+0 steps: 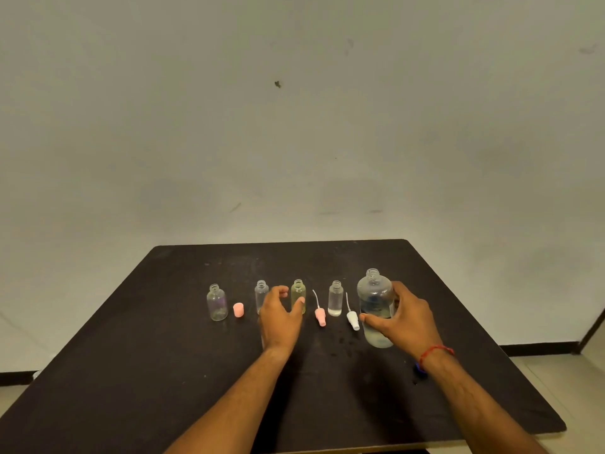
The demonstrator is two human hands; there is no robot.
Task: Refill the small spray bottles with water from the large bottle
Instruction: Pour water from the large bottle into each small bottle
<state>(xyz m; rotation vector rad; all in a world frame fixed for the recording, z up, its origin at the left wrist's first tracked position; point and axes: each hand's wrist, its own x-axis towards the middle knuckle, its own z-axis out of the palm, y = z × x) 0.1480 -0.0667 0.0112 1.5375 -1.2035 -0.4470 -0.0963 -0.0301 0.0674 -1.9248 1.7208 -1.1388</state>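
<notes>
Black table: right grip holds the uncapped large bottle.

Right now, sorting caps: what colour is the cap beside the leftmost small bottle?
Pink; the cap shows best in the head view.

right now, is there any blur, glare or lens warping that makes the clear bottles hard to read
head view: dim, flat yellowish light, soft focus throughout; the wide lens slightly bows the edges of the black table; the small clear plastic bottle at far left looks faint against it; the large clear plastic bottle in the right hand shows a pale sheen, no harsh glare
</notes>
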